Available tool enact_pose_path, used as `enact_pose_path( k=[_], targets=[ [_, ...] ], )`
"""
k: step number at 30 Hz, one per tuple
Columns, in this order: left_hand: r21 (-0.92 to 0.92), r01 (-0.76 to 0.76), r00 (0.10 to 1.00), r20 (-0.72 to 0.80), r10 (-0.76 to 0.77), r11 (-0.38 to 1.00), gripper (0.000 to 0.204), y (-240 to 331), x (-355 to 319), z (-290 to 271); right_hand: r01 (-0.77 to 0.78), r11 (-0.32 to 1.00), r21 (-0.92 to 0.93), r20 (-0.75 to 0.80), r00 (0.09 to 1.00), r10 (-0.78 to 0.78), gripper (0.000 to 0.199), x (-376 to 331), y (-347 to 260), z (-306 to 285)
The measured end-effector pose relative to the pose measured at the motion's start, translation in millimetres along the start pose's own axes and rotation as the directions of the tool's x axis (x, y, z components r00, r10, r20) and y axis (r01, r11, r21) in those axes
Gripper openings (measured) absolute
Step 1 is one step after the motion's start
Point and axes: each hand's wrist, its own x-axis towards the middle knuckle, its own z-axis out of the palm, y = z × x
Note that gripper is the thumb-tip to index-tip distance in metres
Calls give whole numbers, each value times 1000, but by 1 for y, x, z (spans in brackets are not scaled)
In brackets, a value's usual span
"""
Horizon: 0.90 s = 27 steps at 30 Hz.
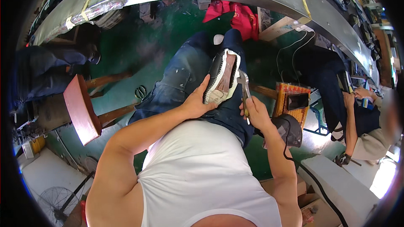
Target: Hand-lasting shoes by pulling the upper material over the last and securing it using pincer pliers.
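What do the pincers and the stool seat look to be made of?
Pincers in the right hand: bare metal, judging by the bright grey shine on the head; the handles are mostly hidden. Stool seat: probably wood with a smooth reddish-brown painted or varnished finish, on plain wooden legs.

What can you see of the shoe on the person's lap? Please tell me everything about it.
The shoe lies sole side up on the person's thigh, toe pointing away. Its upper is black with white stitching along the edge; the inside bottom looks brown, and the near end is whitish. No outsole is on it. The left hand grips its near left side. The right hand holds pliers, whose metal head meets the shoe's right edge.
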Motion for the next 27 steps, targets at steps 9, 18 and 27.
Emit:
enact_pose_path(
  k=[9,18,27],
  targets=[
    [313,-325,946,103,309,892,74,90,15,-88,91,972,217,-174,983,-53,17,-28,32,5],
    [-3,-165,977,134,164,986,71,85,99,-47,95,995,7,-109,990,-94,16,-46,6,11],
    [111,-29,998,-47,35,993,28,18,31,-19,166,947,-277,64,986,-154,37,-42,-26,5]
  ],
)
